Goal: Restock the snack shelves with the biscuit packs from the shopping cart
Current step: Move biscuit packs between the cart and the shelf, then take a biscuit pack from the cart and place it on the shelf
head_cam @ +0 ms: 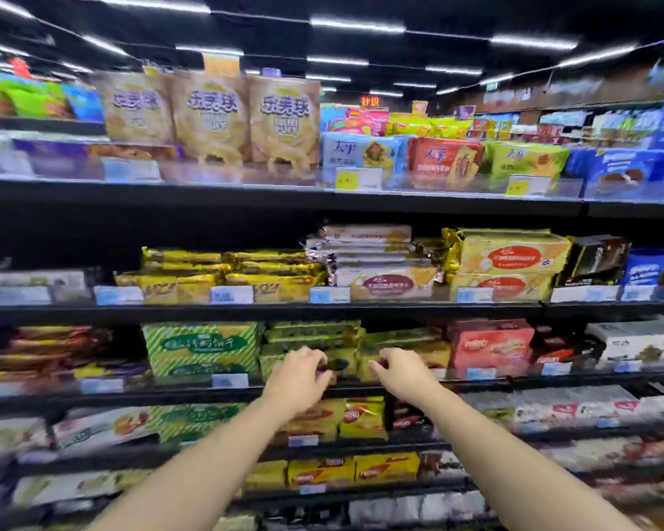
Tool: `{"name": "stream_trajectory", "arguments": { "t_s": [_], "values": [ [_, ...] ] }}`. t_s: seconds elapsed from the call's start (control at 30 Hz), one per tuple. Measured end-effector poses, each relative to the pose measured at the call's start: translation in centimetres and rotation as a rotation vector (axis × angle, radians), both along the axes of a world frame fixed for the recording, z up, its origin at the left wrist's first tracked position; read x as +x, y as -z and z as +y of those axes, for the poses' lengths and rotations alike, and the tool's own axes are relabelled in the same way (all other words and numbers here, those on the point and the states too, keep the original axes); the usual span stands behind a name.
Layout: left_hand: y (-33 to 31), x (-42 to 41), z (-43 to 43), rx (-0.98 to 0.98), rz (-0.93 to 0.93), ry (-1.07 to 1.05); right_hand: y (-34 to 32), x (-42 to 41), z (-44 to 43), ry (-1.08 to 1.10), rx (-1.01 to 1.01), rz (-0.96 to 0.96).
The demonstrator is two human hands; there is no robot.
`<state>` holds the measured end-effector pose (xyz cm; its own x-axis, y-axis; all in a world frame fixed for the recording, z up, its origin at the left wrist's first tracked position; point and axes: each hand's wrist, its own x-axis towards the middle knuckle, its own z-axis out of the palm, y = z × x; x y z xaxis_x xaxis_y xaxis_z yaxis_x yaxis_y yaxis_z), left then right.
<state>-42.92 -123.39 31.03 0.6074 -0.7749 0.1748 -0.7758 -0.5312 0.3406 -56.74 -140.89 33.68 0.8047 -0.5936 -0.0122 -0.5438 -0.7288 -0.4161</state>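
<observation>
Green-yellow biscuit pack [342, 364] sits on shelf [150, 396], left hand [298, 377] & right hand [397, 371] curled at its front; pinching or just touching, can't tell (blur). Shelves look approx full; cart out of view.

Strip lights [357, 24] cross the dark ceiling above three tall puff bags [211, 116] and yellow price tags [346, 180].

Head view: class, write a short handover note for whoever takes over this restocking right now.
Left hand: fingers curled at the front of the yellow-green biscuit packs on the third shelf down; blur hides whether it grips.
Right hand: likewise at the neighbouring stack.
Cart: not in view.
Done: these stacks are on the shelf.
Left: square them up, then fetch more packs.
</observation>
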Motion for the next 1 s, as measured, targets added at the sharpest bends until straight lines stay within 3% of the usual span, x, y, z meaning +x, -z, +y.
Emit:
{"name": "stream_trajectory", "arguments": {
  "t_s": [0.17, 0.3, 0.57, 0.8, 1.0],
  "values": [
    [6.8, 5.3, 19.0, 0.357, 0.091, -0.174, 5.8, 8.3, 14.8, -0.314, -0.072, 0.208],
    [10.7, 6.8, 35.8, 0.47, 0.152, -0.406, 9.3, 14.8, 28.8, -0.579, -0.242, 0.317],
    [13.6, 5.8, 60.4, 0.445, 0.245, -0.85, 14.6, 23.1, 55.0, -1.026, -0.392, 0.325],
    [14.9, 5.5, 75.4, 0.379, 0.365, -1.115, 16.3, 30.0, 72.5, -1.324, -0.391, 0.278],
    [13.0, 10.0, 86.7, 0.365, 0.338, -1.351, 14.4, 38.5, 86.1, -1.523, -0.381, 0.211]
  ]
}}
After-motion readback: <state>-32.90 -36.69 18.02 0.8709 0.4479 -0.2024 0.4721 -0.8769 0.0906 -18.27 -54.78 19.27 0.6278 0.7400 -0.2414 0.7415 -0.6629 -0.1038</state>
